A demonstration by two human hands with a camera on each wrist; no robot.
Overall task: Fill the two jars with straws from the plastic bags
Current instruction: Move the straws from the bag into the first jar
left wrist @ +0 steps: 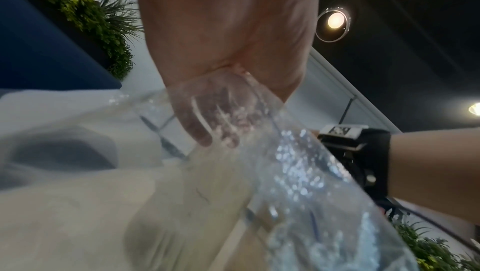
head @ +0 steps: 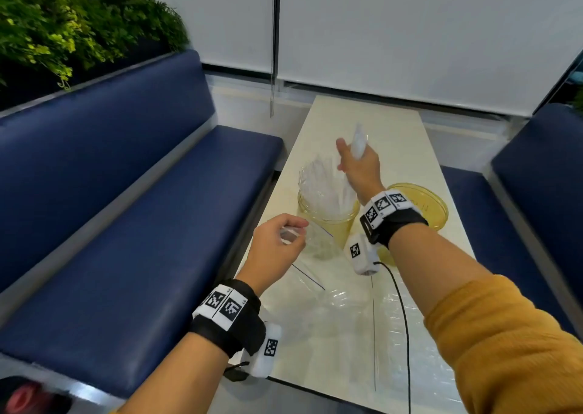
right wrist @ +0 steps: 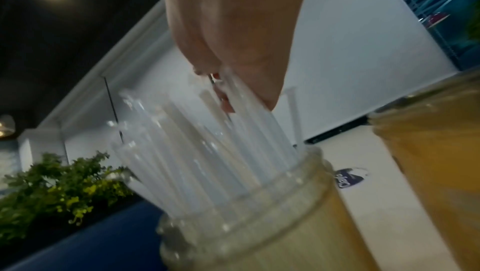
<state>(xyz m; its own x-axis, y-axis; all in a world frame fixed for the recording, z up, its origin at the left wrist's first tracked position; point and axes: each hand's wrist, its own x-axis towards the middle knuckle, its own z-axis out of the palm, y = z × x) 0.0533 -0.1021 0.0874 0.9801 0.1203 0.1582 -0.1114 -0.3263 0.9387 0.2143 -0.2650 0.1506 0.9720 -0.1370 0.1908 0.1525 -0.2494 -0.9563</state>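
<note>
My right hand (head: 356, 164) grips a bundle of white straws (head: 359, 140) above the left glass jar (head: 334, 224). In the right wrist view the hand (right wrist: 233, 39) holds the straws (right wrist: 241, 99) with their lower ends in that jar (right wrist: 246, 224), which holds several more straws (head: 321, 180) fanned out. The second jar (head: 422, 207) stands to the right with no straws showing; its wall (right wrist: 428, 172) is at that view's right edge. Nearer to me, my left hand (head: 277, 243) pinches the top of a clear plastic bag (head: 315, 243). In the left wrist view its fingers (left wrist: 207, 127) show through the bag (left wrist: 298, 172).
A crumpled clear plastic bag (head: 362, 319) lies on the cream table (head: 403, 148) near me, and a black cable (head: 405, 334) crosses it. Blue benches (head: 126, 224) flank the table on both sides. Plants (head: 63, 25) stand behind the left bench.
</note>
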